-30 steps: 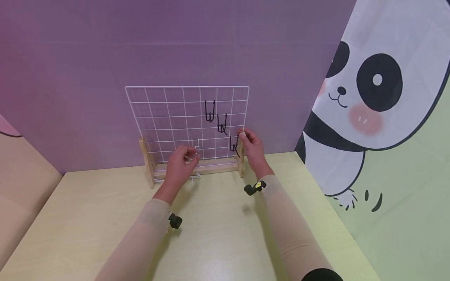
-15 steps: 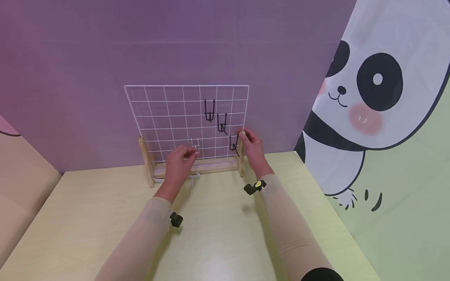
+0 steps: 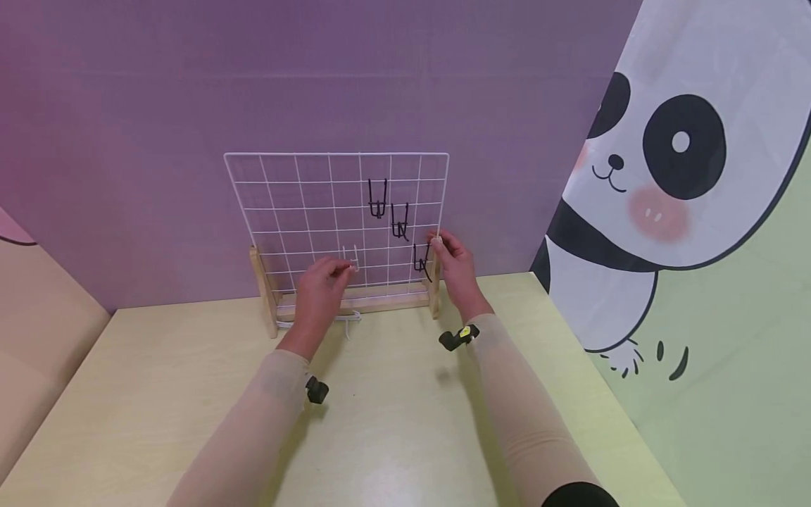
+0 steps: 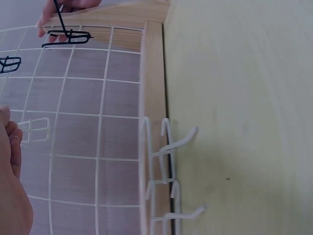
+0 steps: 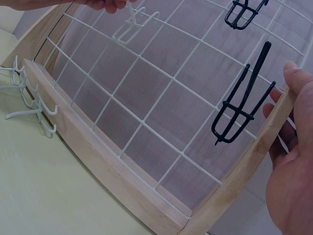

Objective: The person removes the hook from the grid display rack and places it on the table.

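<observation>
A white wire grid panel stands upright in a wooden stand. My left hand pinches a white wire hook by its prong, at the lower middle of the grid's front. The hook's wire frame overlaps the mesh in the left wrist view. My right hand grips the right side of the grid at the top of the stand's right post, thumb in front and fingers behind. Close to it hangs a black hook.
Two more black hooks, an upper one and a middle one, step up the right half of the grid. Several white hooks lie at the foot of the stand on the pale table. A purple wall rises behind.
My left hand has shifted slightly up and left, its fingertips drawing closer together on the white hook, which has risen a little with it. The right hand stays in place.
</observation>
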`<state>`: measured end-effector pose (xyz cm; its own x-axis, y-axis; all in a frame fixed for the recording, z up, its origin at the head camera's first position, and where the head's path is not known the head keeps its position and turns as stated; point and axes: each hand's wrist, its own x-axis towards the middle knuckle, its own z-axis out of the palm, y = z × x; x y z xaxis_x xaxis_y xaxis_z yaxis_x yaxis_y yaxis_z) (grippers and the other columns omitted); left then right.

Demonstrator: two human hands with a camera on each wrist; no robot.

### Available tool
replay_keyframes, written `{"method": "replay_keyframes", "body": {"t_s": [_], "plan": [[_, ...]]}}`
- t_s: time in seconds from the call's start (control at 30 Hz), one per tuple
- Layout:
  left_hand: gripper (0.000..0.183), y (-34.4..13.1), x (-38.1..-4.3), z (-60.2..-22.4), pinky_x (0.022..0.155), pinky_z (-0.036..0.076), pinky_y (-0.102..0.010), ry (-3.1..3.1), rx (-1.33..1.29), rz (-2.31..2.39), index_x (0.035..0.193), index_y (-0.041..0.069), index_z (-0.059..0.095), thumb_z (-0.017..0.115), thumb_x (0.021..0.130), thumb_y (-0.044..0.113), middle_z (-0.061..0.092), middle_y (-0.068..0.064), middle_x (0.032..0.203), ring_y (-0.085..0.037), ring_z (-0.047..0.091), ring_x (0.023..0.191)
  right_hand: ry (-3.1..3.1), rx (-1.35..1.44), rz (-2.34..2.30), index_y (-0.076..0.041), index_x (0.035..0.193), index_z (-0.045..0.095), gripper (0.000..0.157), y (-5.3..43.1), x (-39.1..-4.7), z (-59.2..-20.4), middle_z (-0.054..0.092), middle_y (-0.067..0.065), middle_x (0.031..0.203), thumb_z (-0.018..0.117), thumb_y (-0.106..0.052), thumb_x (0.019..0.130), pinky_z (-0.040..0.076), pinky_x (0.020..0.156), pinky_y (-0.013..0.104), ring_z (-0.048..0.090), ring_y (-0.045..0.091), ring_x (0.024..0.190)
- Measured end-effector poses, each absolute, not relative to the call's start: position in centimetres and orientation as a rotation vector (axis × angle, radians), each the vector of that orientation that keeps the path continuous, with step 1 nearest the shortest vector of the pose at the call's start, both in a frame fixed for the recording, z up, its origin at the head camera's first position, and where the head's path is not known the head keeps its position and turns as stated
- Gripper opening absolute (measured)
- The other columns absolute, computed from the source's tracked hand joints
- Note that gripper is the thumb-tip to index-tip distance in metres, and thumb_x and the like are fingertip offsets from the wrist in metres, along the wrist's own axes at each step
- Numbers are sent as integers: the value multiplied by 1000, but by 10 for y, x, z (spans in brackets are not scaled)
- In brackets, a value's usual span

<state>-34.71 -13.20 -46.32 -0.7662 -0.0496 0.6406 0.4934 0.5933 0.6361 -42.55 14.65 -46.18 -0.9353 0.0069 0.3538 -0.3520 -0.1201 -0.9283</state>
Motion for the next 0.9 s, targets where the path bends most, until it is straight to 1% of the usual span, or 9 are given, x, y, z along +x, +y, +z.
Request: {"method": "replay_keyframes", "body": {"t_s": [0.27,0.4,0.5,0.67,0.73,0.9], "plan": [[10,-134,-347,-449,79,65,-45,-2140,-356,-1096,108,0,82,79,104,10,78,-11,102,-29,76,94,-1919,372,2140,-5,142,70,34,146,-425,-461,74,6,139,67,-23,113,41,125,38,61,20,139],[9,-134,-346,-444,80,65,-45,-2109,-355,-1088,107,1,82,80,103,9,77,-11,100,-29,76,94,-1919,371,2140,-4,142,70,34,146,-424,-461,74,7,140,66,-22,113,42,125,38,61,20,139],[9,-135,-344,-440,79,65,-42,-2096,-371,-1084,107,1,83,81,102,8,78,-10,100,-28,76,93,-1916,374,2143,-3,142,69,34,146,-423,-460,73,7,140,66,-21,114,41,125,38,61,20,139],[9,-135,-341,-436,76,61,-29,-2086,-389,-1070,107,1,83,81,102,8,78,-9,101,-25,75,93,-1913,383,2144,-4,142,69,34,146,-424,-461,73,7,141,66,-22,114,41,126,38,61,20,140],[9,-135,-340,-434,77,60,-26,-2084,-397,-1067,107,1,83,82,102,8,78,-9,102,-26,75,93,-1916,385,2143,-5,142,69,34,146,-424,-461,73,7,142,66,-23,114,41,126,38,61,20,141],[9,-136,-338,-432,78,61,-26,-2075,-414,-1077,106,1,83,81,102,8,78,-9,102,-26,75,93,-1928,384,2141,-6,143,69,35,147,-425,-461,72,7,144,66,-24,114,40,126,39,59,21,142]]}}
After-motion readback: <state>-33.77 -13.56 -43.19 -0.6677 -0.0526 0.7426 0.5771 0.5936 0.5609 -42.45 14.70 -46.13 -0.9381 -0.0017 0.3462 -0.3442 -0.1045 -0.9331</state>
